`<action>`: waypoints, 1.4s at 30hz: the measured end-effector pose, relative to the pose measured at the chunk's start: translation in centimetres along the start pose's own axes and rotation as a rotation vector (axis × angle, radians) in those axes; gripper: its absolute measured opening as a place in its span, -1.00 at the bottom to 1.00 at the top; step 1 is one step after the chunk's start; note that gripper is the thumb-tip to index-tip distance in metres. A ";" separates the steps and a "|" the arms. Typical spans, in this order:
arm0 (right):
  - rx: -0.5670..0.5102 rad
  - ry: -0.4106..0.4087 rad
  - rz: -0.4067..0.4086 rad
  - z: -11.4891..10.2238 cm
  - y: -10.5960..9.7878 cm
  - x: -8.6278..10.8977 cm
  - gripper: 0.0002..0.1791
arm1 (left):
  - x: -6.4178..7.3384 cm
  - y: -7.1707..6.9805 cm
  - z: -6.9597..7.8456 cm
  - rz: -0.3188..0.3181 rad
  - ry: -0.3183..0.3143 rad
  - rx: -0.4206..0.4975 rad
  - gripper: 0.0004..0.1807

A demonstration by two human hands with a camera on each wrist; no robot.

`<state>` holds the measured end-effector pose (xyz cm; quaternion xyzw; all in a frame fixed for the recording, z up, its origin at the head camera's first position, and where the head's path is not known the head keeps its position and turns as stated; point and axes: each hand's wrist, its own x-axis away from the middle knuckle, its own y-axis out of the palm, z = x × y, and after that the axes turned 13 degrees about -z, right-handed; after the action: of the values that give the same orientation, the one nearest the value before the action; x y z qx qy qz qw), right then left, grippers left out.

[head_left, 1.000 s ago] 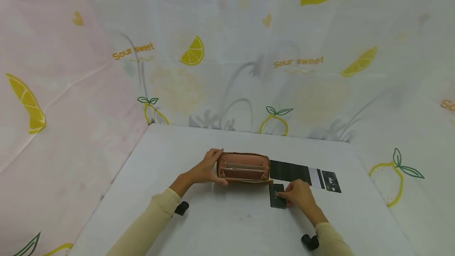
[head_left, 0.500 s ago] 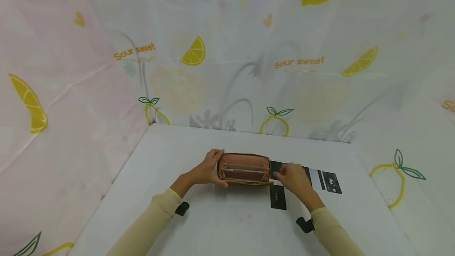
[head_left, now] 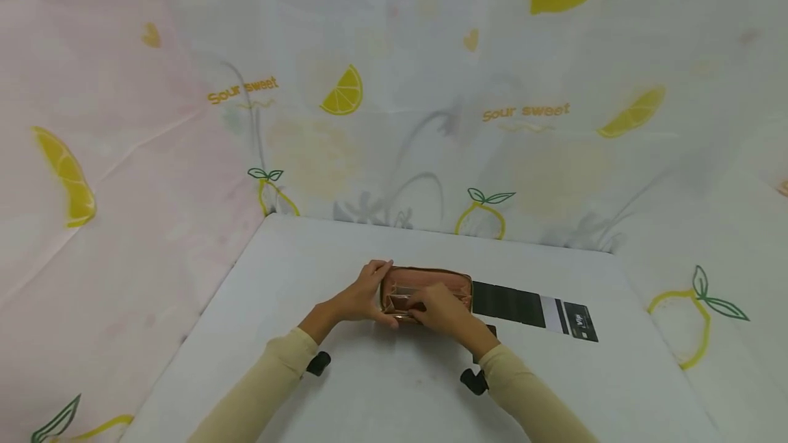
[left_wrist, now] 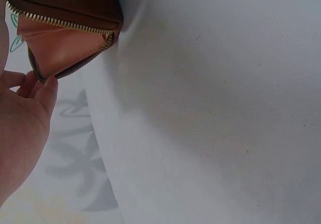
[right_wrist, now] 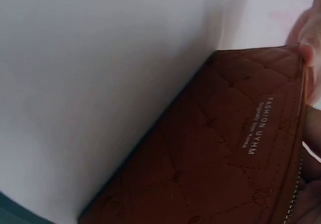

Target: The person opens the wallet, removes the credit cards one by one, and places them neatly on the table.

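Note:
A brown zip-around wallet [head_left: 431, 276] stands unzipped on the white table, its pink inner compartments facing up. My left hand [head_left: 356, 299] grips its left end, thumb at the front edge and fingers at the back. In the left wrist view, the fingertips pinch the zipped rim beside the pink lining [left_wrist: 62, 50]. My right hand [head_left: 440, 310] reaches over the front edge, its bent fingers inside the opening; I cannot tell whether they hold anything. The quilted front [right_wrist: 215, 143], lettered "FASHION UYHM", fills much of the right wrist view. A black card [head_left: 490, 331] lies mostly hidden under my right forearm.
Right of the wallet, several black cards [head_left: 507, 303] form a row on the table [head_left: 369, 395]. The row continues with a white card [head_left: 553, 314] with a black stripe and a black VIP card [head_left: 581, 322]. Lemon-printed cloth [head_left: 406, 156] surrounds the table.
My right hand has let go of the black card in front, passed over the card row, and moved left into the wallet's opening. My left hand keeps its grip on the wallet.

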<state>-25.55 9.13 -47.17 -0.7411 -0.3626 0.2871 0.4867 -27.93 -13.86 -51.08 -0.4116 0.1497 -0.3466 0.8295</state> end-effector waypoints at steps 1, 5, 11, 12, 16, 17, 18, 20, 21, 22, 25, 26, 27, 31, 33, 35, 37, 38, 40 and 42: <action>-0.003 0.010 -0.001 0.1 0.2 -0.1 -0.94 | -0.1 0.0 0.0 -0.001 0.005 0.002 0.44; 0.051 0.046 -0.030 0.3 0.4 -0.3 -0.92 | -0.2 0.1 0.1 -0.003 -0.005 0.004 0.43; 0.420 0.039 -0.115 -1.0 0.5 -0.6 -0.83 | -0.2 -0.1 0.3 -0.009 -0.015 0.005 0.42; 0.464 0.040 -0.122 -1.3 0.5 -0.7 -0.85 | -0.2 -0.2 0.3 -0.008 -0.008 0.003 0.42; 0.501 0.070 -0.148 -2.1 0.4 -0.8 -0.89 | -0.4 -0.3 0.5 -0.010 0.006 -0.011 0.43; 0.496 0.075 -0.143 -2.1 0.4 -0.8 -0.88 | -0.4 -0.2 0.6 -0.011 0.005 -0.016 0.43; 0.483 0.076 -0.135 -2.1 0.4 -0.8 -0.86 | -0.4 -0.2 0.6 -0.010 0.004 -0.020 0.43; 0.468 0.062 -0.115 -1.9 0.5 -0.8 -0.81 | -0.4 -0.2 0.7 -0.017 0.000 -0.027 0.45; 0.460 0.051 -0.104 -1.8 0.5 -0.8 -0.80 | -0.4 -0.1 0.6 -0.019 -0.002 -0.029 0.45; 0.459 0.035 -0.092 -1.7 0.5 -0.8 -0.78 | -0.4 -0.1 0.6 -0.022 -0.002 -0.031 0.45; 0.443 0.012 -0.066 -1.7 0.4 -0.6 -0.78 | -0.5 0.0 0.5 -0.025 -0.013 -0.029 0.44; 0.439 0.019 -0.061 -1.7 0.3 -0.5 -0.79 | -0.5 0.1 0.4 -0.024 -0.017 -0.030 0.44; 0.431 0.026 -0.056 -1.8 0.2 -0.4 -0.80 | -0.5 0.1 0.4 -0.021 -0.019 -0.027 0.43; 0.420 0.045 -0.049 -2.0 0.0 -0.3 -0.83 | -0.5 0.1 0.4 -0.017 -0.029 -0.026 0.42; 0.418 0.040 -0.047 -2.0 -0.1 -0.2 -0.85 | -0.5 0.1 0.3 -0.018 -0.026 -0.027 0.42; 0.417 0.025 -0.047 -2.1 -0.2 -0.2 -0.87 | -0.5 0.1 0.3 -0.018 -0.023 -0.025 0.42; 0.422 0.000 -0.043 -2.2 -0.3 -0.4 -0.88 | -0.5 0.0 0.2 -0.017 -0.021 -0.015 0.42; 0.433 -0.011 -0.044 -2.2 -0.2 -0.5 -0.88 | -0.5 0.0 0.2 -0.017 -0.022 -0.011 0.42; 0.444 -0.025 -0.051 -2.3 0.0 -0.7 -0.88 | -0.4 0.0 0.1 -0.016 -0.024 -0.004 0.42; 0.463 -0.029 -0.058 -2.2 0.2 -1.0 -0.85 | -0.5 0.0 0.2 -0.016 -0.023 0.004 0.42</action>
<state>-24.36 7.14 -46.48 -0.5944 -0.3153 0.3592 0.6467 -28.17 -13.44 -51.00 -0.4151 0.1361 -0.3488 0.8291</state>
